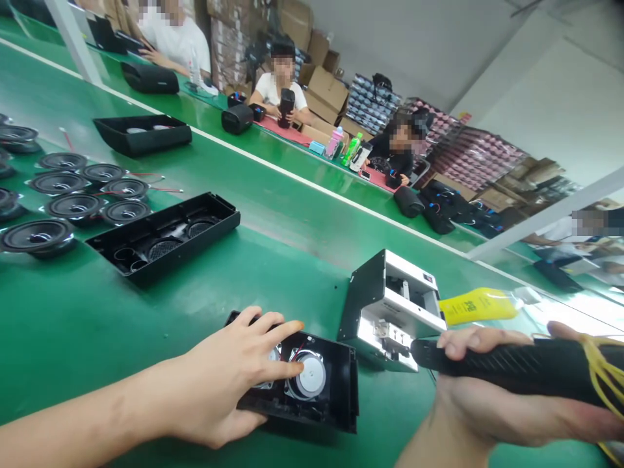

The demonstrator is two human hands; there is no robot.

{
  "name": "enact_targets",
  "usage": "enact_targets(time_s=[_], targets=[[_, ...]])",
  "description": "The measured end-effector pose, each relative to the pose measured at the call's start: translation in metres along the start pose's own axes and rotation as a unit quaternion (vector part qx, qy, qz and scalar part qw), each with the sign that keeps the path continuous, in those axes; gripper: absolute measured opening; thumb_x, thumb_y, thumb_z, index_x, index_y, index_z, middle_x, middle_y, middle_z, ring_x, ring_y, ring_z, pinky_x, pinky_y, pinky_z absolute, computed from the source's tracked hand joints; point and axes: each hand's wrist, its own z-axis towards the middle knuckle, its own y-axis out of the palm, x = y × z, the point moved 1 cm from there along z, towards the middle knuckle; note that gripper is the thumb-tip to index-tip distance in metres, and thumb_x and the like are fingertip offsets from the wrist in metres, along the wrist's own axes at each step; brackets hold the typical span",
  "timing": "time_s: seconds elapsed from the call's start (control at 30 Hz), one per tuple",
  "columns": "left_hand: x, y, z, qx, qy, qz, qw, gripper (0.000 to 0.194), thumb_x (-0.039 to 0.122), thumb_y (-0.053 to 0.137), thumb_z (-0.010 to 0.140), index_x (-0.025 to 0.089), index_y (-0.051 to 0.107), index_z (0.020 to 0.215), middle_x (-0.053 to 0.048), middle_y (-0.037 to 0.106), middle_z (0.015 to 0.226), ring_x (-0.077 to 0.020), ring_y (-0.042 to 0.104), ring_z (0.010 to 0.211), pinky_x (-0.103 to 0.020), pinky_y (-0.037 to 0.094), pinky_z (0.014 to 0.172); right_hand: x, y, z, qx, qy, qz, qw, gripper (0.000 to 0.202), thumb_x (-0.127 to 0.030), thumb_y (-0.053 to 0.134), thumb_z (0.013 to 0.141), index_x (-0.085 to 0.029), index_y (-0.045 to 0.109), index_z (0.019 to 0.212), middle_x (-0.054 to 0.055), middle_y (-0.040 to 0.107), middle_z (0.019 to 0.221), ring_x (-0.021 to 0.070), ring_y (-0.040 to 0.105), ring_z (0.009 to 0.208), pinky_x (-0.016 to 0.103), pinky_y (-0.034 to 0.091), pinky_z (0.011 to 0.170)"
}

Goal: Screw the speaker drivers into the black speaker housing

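Note:
A black speaker housing [341,390] lies open side up on the green bench, with silver-backed round speakers [312,375] seated inside. My left hand [238,374] grips it across its left part, thumb along the near wall and fingers spread over the far rim and the speakers. That hand hides part of the housing and one speaker. In my right hand [487,383] is a black electric screwdriver [517,364], fingers wrapped around its body. Its front end points left, at the front of a black-and-silver screw feeder [394,305]; whether the tip touches cannot be made out.
Several loose speakers [75,205] lie at the left beside an empty housing [166,237]. Another housing [143,133] sits farther back. A yellow pouch [480,305] rests behind the feeder. Yellow cord [599,370] hangs by the screwdriver. People work across the bench.

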Motion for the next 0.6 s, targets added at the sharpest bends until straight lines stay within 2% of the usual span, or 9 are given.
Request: enact_targets(time_s=[0.1, 0.27, 0.4, 0.53, 0.6], targets=[[-0.001, 0.001, -0.001, 0.002, 0.002, -0.001, 1.0, 0.072, 0.036, 0.083, 0.08, 0.043, 0.063, 0.15, -0.01, 0.048, 0.172, -0.0476, 0.055, 0.144, -0.069, 0.045, 0.115, 0.004, -0.001, 0.001, -0.021, -0.015, 0.0, 1.0, 0.067, -0.08, 0.047, 0.098, -0.02, 0.069, 0.118, -0.004, 0.055, 0.055, 0.0179, 0.044, 0.037, 0.029, 0.044, 0.031], [-0.001, 0.001, 0.001, 0.001, 0.0, 0.001, 1.0, 0.074, 0.036, 0.084, 0.08, 0.044, 0.063, 0.15, -0.01, 0.049, 0.172, -0.0486, 0.056, 0.144, -0.071, 0.046, 0.115, 0.005, -0.002, 0.001, -0.037, -0.006, 0.006, 0.999, 0.067, -0.078, 0.044, 0.101, -0.02, 0.069, 0.123, -0.004, 0.056, 0.056, 0.0177, 0.045, 0.039, 0.028, 0.045, 0.032], [0.002, -0.003, 0.0, -0.014, -0.004, -0.001, 1.0, 0.08, 0.035, 0.086, 0.08, 0.042, 0.058, 0.155, -0.013, 0.039, 0.179, -0.0511, 0.047, 0.154, -0.078, 0.04, 0.12, 0.001, -0.002, 0.0, -0.057, -0.014, -0.002, 0.998, 0.078, -0.088, 0.045, 0.095, -0.021, 0.068, 0.128, -0.007, 0.054, 0.053, 0.0176, 0.04, 0.036, 0.028, 0.039, 0.027], [0.002, -0.01, -0.012, -0.015, -0.014, 0.004, 1.0, 0.094, 0.034, 0.089, 0.079, 0.04, 0.048, 0.164, -0.016, 0.028, 0.183, -0.0516, 0.032, 0.165, -0.085, 0.026, 0.128, 0.001, -0.015, -0.005, -0.061, 0.026, 0.007, 0.998, 0.078, -0.085, 0.047, 0.091, -0.022, 0.068, 0.132, -0.004, 0.055, 0.057, 0.0199, 0.041, 0.039, 0.031, 0.04, 0.029], [-0.001, -0.012, -0.021, -0.005, -0.031, 0.006, 1.0, 0.093, 0.036, 0.089, 0.081, 0.039, 0.048, 0.164, -0.017, 0.027, 0.184, -0.0518, 0.031, 0.166, -0.087, 0.026, 0.127, 0.002, -0.024, -0.008, -0.085, 0.074, 0.015, 0.994, 0.078, -0.087, 0.046, 0.089, -0.029, 0.065, 0.137, -0.004, 0.053, 0.061, 0.0192, 0.042, 0.042, 0.031, 0.042, 0.034]])
